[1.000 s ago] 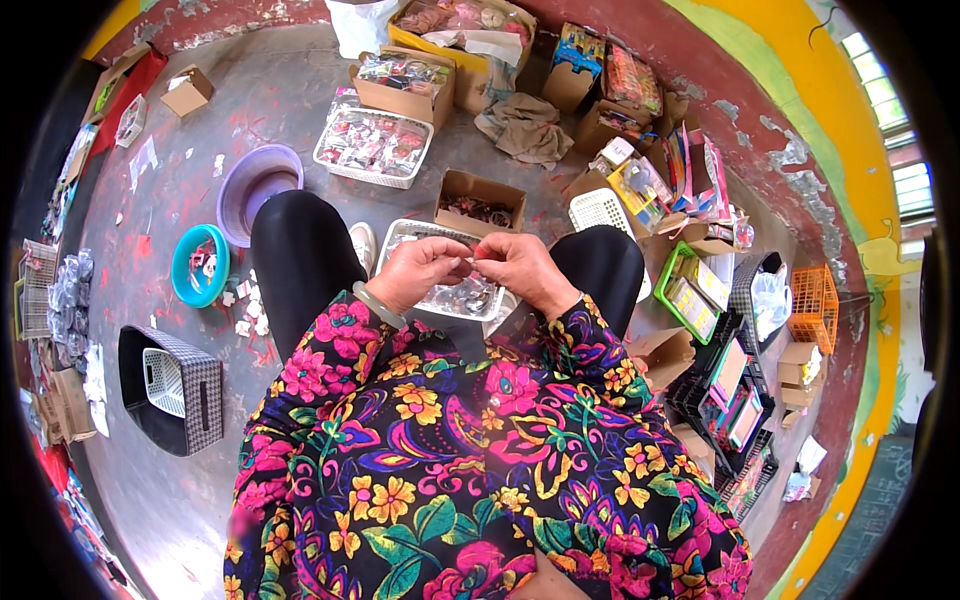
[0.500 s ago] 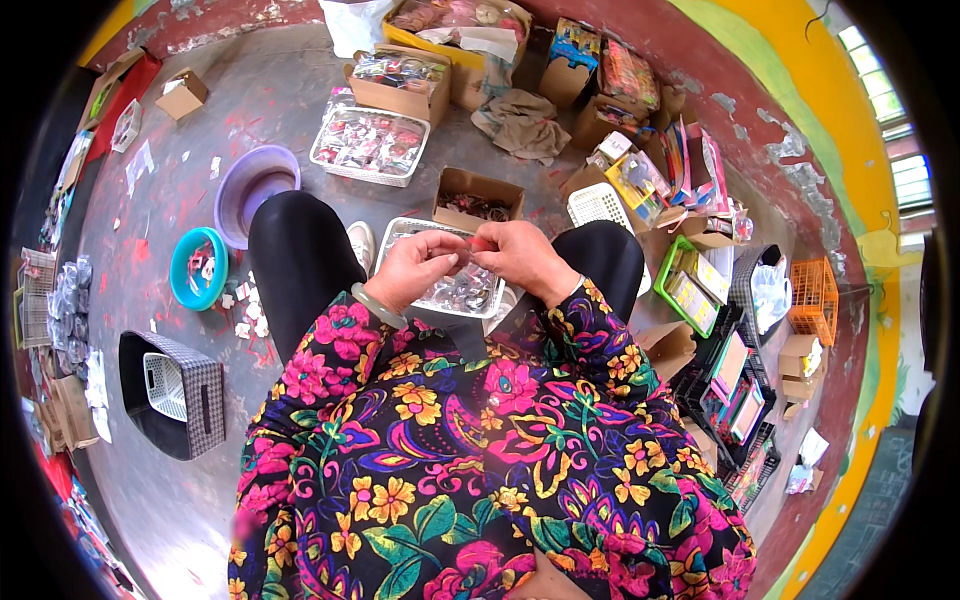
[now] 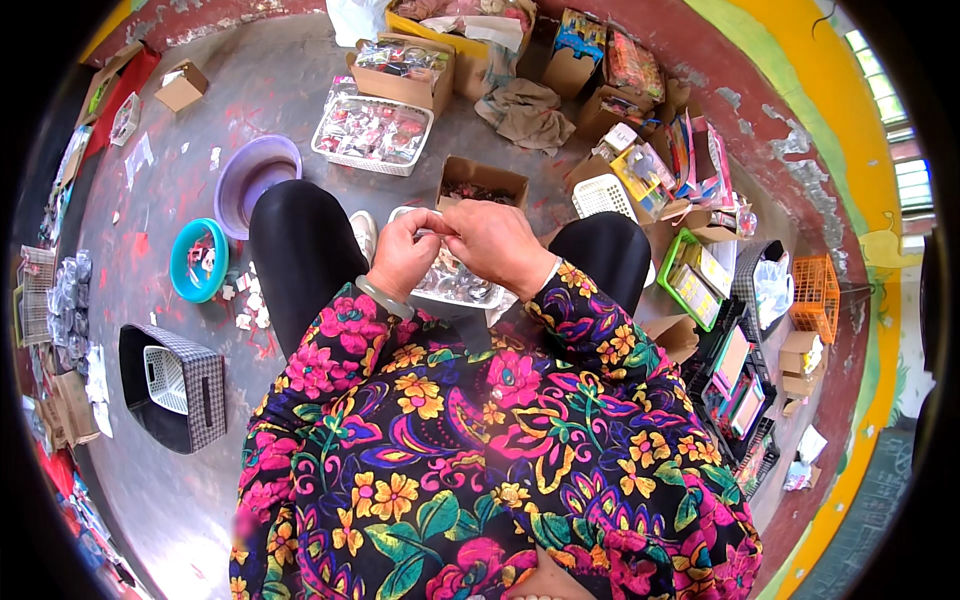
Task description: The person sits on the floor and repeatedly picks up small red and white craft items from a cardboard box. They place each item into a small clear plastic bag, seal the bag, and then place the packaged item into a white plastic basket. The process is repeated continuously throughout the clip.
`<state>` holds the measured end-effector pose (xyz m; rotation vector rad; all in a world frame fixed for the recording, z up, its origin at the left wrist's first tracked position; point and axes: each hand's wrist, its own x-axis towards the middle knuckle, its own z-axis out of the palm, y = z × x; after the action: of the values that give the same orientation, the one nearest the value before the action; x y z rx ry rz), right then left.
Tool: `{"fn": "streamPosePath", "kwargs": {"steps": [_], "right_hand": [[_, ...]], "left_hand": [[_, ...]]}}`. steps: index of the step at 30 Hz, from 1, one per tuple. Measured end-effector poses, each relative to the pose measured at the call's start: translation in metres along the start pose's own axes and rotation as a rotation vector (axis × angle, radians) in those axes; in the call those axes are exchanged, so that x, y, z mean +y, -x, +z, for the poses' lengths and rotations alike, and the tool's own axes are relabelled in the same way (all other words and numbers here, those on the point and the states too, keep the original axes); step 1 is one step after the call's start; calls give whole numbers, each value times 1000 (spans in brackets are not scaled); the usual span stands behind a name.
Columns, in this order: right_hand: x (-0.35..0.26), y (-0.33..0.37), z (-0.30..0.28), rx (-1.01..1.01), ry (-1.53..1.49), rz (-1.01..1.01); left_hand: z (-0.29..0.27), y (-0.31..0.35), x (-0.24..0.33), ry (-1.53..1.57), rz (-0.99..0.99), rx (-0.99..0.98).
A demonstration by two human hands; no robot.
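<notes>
We see our left hand (image 3: pixel 402 258) and right hand (image 3: pixel 497 247) brought together near the centre of the frame, their fingers curled toward each other as in a pinch. Whether they grasp a small piece we cannot tell for certain; anything held is hidden behind the knuckles, and so is how near it is to finished. Any such piece would be where the two hands meet, above the white plastic basket (image 3: pixel 398 212) between our knees (image 3: pixel 285 215).

That basket, partly covered by our hands, contains a heap of small clear-wrapped packets (image 3: pixel 468 285). In the upper middle of the frame, a second white basket (image 3: pixel 372 165) is filled with similar packets; we would judge these done, though nothing shown proves it. Just beyond our hands, an open cardboard box (image 3: pixel 484 169) holds small dark reddish items, which look to us like pieces yet to be handled. At the left of the frame, a teal basin (image 3: pixel 180 264) has red and white bits in it, and white scraps (image 3: pixel 250 300) lie just beside it.
</notes>
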<state>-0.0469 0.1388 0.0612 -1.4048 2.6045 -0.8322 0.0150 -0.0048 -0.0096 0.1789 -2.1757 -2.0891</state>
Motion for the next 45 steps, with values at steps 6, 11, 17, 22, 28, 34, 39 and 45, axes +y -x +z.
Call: {"fn": "streamPosePath", "kwargs": {"steps": [6,11,17,22,28,34,39,45], "right_hand": [[5,-8,7,-2,47,-68],[17,-13,13,-2,65,-75],[49,-31,-8,-75,-279,74],[105,-46,-20,-4,-217,268],[153,-49,9,-214,-175,482],[228,-41,73,-290,-112,505],[246,-47,114,-400,-121,537],[271,-53,171,-591,-95,514]], "left_hand": [[1,-1,-5,25,-64,92],[-2,-2,-17,3,-99,99],[-7,-4,-21,235,-261,74],[-10,-2,1,434,-424,93],[-8,3,-5,546,-433,114],[-4,3,-9,568,-475,126],[-4,1,-1,568,-522,128],[-3,1,4,568,-551,180]]}}
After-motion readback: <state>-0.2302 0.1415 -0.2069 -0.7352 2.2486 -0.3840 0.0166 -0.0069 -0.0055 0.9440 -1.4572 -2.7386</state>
